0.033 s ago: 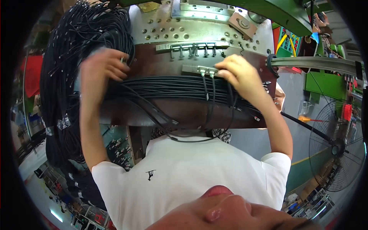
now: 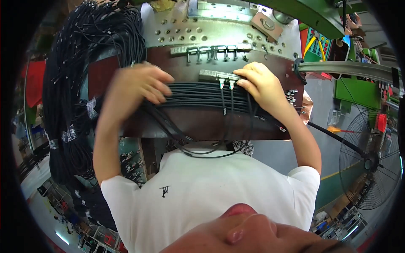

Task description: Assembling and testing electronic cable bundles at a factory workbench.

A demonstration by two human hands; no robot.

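Under my right hand (image 2: 262,83) lies a narrow grey metal block (image 2: 208,74), its right end gripped between thumb and fingers. Two black cables (image 2: 224,99) run down from pale connectors (image 2: 221,84) set along the block's front edge. My left hand (image 2: 141,83), smeared by motion, is over the left part of a bundle of black cables (image 2: 198,96). Its fingers are bent, and whether they hold a cable cannot be made out. Behind the block is a second metal bar (image 2: 179,51) with a row of dark prongs.
The cables lie across a dark red-brown board (image 2: 202,122). A thick mass of black cables (image 2: 80,46) hangs at the left. Beyond the board is a perforated metal plate (image 2: 181,33), with a green machine frame (image 2: 312,19) above. A wire-caged fan (image 2: 370,161) stands at the right.
My left hand has moved right and a little nearer, onto the cable bundle. My right hand stays on the metal block, which has shifted very slightly.
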